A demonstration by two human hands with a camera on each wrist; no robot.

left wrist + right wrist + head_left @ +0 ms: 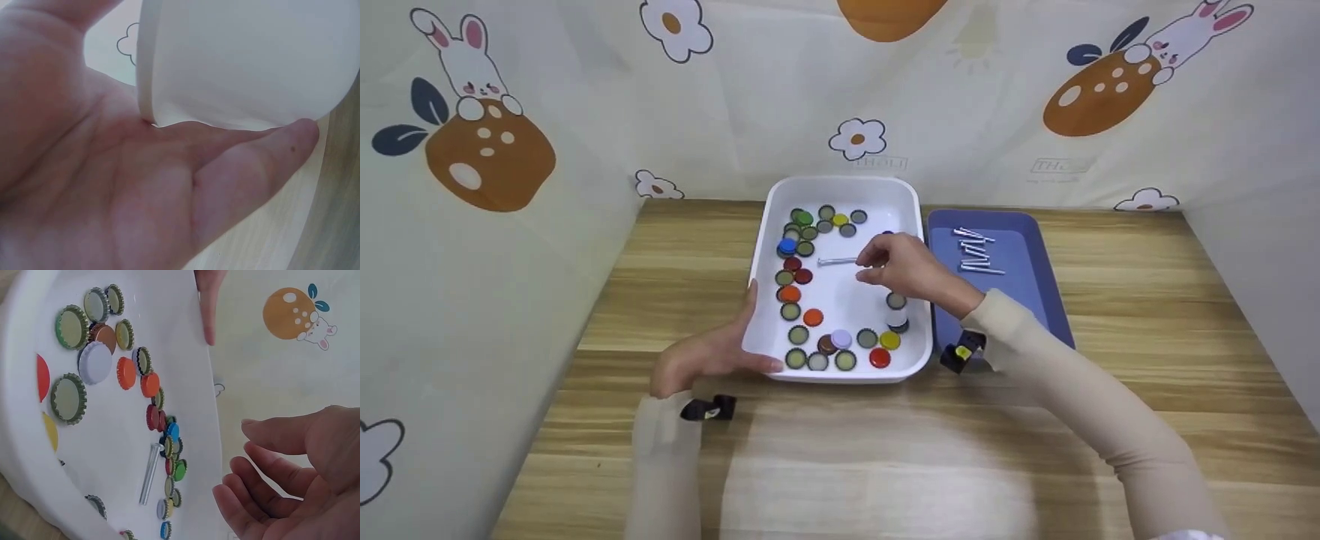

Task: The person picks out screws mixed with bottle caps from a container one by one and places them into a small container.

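My left hand (712,352) rests against the near left corner of the white tray (840,379), with straight fingers spread along its outer walls. In the left wrist view the palm lies against the tray's rounded corner. Above the tray's inside is my right hand (904,264), thumb and fingers apart and holding nothing. Just beside its fingertips in the head view, a slim silver bolt (836,261) with a wide head lies on the tray floor. The right wrist view shows the bolt (149,473) separate from the fingers. Loose bottle caps (790,311) surround it along the tray's sides.
To the right stands a blue-grey tray (1020,300) with several silver bolts (975,251) in its far part. Both trays sit on a wood-grain table (645,300). A patterned cloth (780,90) rises behind and at the sides.
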